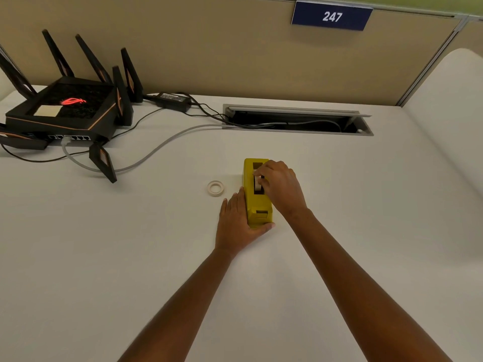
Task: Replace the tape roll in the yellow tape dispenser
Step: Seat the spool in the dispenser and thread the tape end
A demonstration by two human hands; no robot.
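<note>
The yellow tape dispenser point(254, 202) lies lengthwise on the white desk near the middle. My left hand point(236, 224) presses against its left side and near end, with the thumb wrapped around the front. My right hand point(281, 188) reaches over the top slot, fingers pinched on a white tape roll point(257, 184) that stands on edge inside the slot. A second white tape roll point(216, 188) lies flat on the desk just left of the dispenser, apart from both hands.
A black router point(65, 111) with several antennas stands at the back left, its cables and a grey cord point(156, 150) running to an open cable slot point(298, 121) at the back. A beige partition carries a blue sign reading 247 point(332, 16).
</note>
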